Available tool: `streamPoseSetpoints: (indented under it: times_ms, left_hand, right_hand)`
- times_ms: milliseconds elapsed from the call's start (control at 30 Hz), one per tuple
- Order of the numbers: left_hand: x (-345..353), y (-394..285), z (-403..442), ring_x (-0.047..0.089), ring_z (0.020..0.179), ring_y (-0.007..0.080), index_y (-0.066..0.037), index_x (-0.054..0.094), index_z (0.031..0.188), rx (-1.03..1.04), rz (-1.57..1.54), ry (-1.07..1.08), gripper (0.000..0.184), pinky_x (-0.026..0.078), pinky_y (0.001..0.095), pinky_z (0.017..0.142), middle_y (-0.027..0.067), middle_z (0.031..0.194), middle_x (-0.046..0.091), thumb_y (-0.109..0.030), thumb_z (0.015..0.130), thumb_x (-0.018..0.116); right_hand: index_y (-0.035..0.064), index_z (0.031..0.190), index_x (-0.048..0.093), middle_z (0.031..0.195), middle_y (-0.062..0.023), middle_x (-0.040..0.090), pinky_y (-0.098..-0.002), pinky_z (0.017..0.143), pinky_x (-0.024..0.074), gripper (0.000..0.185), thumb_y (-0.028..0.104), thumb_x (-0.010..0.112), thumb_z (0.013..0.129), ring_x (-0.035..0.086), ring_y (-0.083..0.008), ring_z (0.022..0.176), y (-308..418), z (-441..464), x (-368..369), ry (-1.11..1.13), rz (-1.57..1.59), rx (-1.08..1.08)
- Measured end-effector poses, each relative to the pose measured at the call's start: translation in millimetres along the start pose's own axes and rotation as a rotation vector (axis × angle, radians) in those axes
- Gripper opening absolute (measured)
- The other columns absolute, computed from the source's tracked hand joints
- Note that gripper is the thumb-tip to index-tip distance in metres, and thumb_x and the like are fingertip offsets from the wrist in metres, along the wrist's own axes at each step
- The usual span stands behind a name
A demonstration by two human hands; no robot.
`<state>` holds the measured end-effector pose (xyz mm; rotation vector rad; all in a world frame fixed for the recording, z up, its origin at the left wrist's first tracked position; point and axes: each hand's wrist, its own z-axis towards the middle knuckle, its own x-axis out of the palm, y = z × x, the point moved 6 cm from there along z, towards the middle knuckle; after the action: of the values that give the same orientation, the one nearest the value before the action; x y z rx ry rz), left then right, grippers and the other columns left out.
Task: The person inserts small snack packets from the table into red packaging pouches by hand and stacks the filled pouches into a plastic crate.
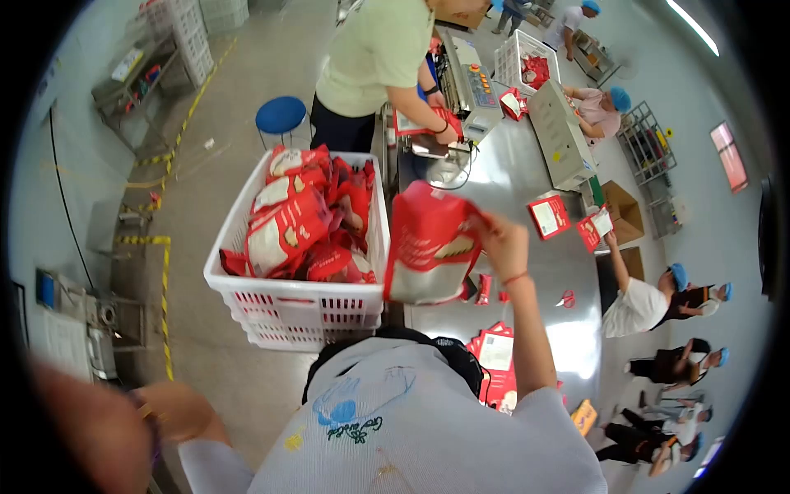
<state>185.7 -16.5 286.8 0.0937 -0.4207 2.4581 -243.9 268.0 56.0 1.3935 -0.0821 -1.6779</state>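
Observation:
My right hand is closed on the upper corner of a red pouch with a pale lower window. The pouch hangs between the basket and the metal table. A white plastic basket, heaped with similar red pouches, stands just left of it. At the lower left edge, my left hand is large, dark and blurred, raised close to the camera; its fingers cannot be made out. Near my body, a stack of flat red packages lies on the table.
The steel table bears red scissors and machines. A co-worker in light green works at a sealing machine. Other people stand along the right side. A blue stool is behind the basket.

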Motion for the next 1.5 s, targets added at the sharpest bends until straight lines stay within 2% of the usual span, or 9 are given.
streamPoseSetpoints:
  times_ms: [33,133,400,700,767,1100,1167,1333,1500]
  left_hand:
    - [-28.7,-25.6,23.5,0.052,0.112,0.0278,-0.002,0.060,0.117,0.176,-0.131,-0.172,0.036,0.042,0.0406,0.095,0.0144,0.117,0.059,-0.026,0.092,0.051]
    - [-51.0,-58.3,28.9,0.051,0.113,0.0272,-0.002,0.059,0.118,0.479,-0.016,-0.113,0.036,0.041,0.0401,0.096,0.0142,0.118,0.059,-0.025,0.091,0.052]
    - [-61.6,-69.8,24.3,0.050,0.116,0.0257,-0.003,0.057,0.121,0.486,0.163,-0.110,0.036,0.040,0.0387,0.099,0.0135,0.119,0.058,-0.021,0.090,0.054]
    - [75.7,208.9,-268.4,0.048,0.124,0.0286,0.003,0.049,0.127,-1.153,0.703,0.674,0.059,0.039,0.0385,0.103,0.0214,0.131,0.048,-0.021,0.079,0.074]
    - [108.6,223.2,-338.2,0.052,0.117,0.0362,0.008,0.048,0.125,-0.740,1.161,0.874,0.064,0.042,0.0411,0.100,0.0270,0.122,0.053,-0.022,0.075,0.076]
    - [51.8,239.9,-346.9,0.059,0.094,0.0365,0.002,0.063,0.106,-0.931,1.121,0.645,0.035,0.048,0.0370,0.085,0.0178,0.106,0.059,0.012,0.074,0.053]
    - [43.8,224.6,-312.7,0.061,0.097,0.0325,0.001,0.063,0.109,-0.918,1.013,0.674,0.036,0.049,0.0349,0.086,0.0158,0.106,0.061,0.012,0.075,0.056]
    - [124.0,168.2,-212.1,0.062,0.097,0.0167,0.000,0.062,0.116,-1.142,0.654,0.675,0.032,0.049,0.0281,0.086,0.0104,0.106,0.065,0.008,0.086,0.056]
    - [180.1,162.3,-190.4,0.061,0.099,0.0111,0.001,0.057,0.122,-1.253,0.232,0.632,0.027,0.048,0.0256,0.088,0.0074,0.115,0.065,-0.003,0.095,0.053]
  right_hand:
    - [0.0016,0.100,0.070,0.078,-0.0187,0.067,-0.0318,0.059,0.0490,0.020,0.016,0.068,0.086,0.066,-0.0249,0.064,4.0,12.6,-5.2,-0.001,-0.098,-0.069]
    - [0.0113,0.094,0.071,0.080,-0.0212,0.064,-0.0445,0.061,0.0500,0.021,0.030,0.066,0.086,0.063,-0.0399,0.072,-3.9,45.2,-19.9,-0.042,-0.398,-0.075]
    - [0.0100,0.100,0.071,0.086,-0.0209,0.067,-0.0396,0.073,0.0514,0.031,0.037,0.063,0.088,0.066,-0.0352,0.086,-46.5,106.4,-47.3,-0.252,-0.444,-0.224]
    - [0.0001,0.097,0.072,0.065,-0.0057,0.066,-0.0252,0.043,0.0474,0.023,0.021,0.066,0.090,0.061,-0.0119,0.048,-41.2,120.3,-8.5,-0.179,0.205,0.140]
    - [0.0025,0.099,0.072,0.067,-0.0068,0.067,-0.0281,0.043,0.0471,0.021,0.020,0.067,0.089,0.060,-0.0101,0.049,-55.1,129.8,7.2,-0.225,0.204,0.064]
    - [0.0060,0.106,0.070,0.097,-0.0105,0.070,-0.0289,0.066,0.0536,0.020,0.006,0.067,0.086,0.066,-0.0150,0.082,-71.1,155.9,49.9,-0.083,0.632,0.216]
    - [0.0062,0.111,0.066,0.117,-0.0126,0.062,-0.0297,0.072,0.0527,0.030,0.001,0.069,0.082,0.061,-0.0219,0.104,-38.2,152.2,34.4,-0.323,0.221,-0.324]
    - [0.0046,0.143,0.035,0.142,-0.0156,0.042,-0.0424,0.114,0.0236,0.102,0.031,0.089,0.060,0.031,-0.0342,0.137,35.0,79.0,99.4,0.379,0.663,-0.387]
    - [0.0000,0.115,0.059,0.110,-0.0091,0.066,-0.0283,0.083,0.0521,0.051,0.010,0.083,0.071,0.063,-0.0134,0.099,37.7,18.0,147.5,0.995,0.910,-0.006]
